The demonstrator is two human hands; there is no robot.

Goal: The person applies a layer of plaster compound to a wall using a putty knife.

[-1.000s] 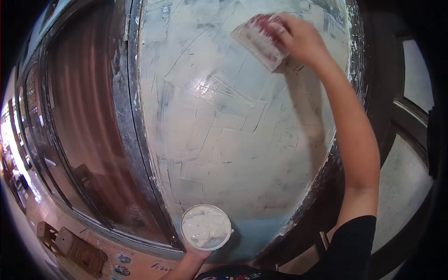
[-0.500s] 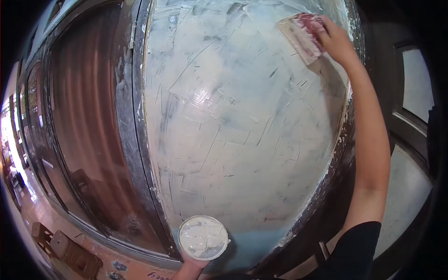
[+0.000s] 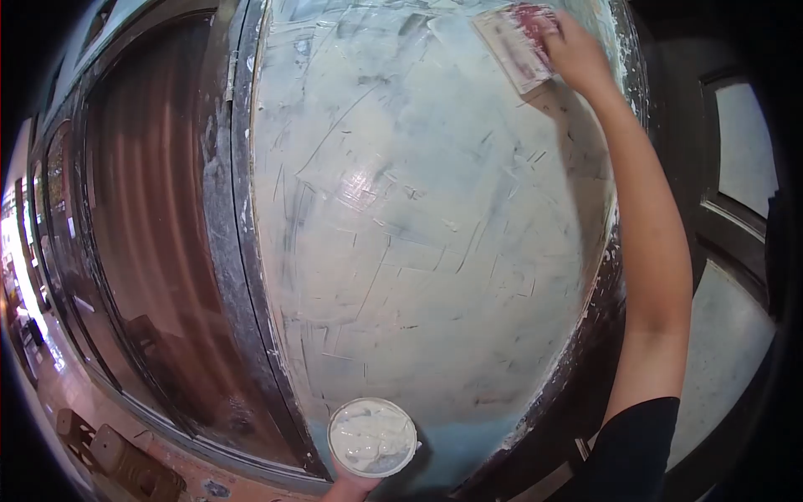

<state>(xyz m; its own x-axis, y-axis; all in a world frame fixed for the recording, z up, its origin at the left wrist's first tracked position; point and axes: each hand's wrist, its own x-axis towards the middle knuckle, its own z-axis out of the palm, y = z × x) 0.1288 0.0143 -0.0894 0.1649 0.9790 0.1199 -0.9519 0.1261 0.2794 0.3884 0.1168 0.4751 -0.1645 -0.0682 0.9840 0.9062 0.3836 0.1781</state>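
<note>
One streaky wall (image 3: 418, 318) btwn dark (prob. wood) frames (image 3: 226, 251), R hand (image 3: 583, 60) round scraper (image 3: 512, 52), L hand (image 3: 355, 486) round tub (image 3: 332, 449).

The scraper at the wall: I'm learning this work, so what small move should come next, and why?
Probably a light downward stroke of the scraper with the right hand: short dark lines mark the pale coating just below it. The left hand holds the tub of white paste low, seemingly clear of that stroke.
</note>
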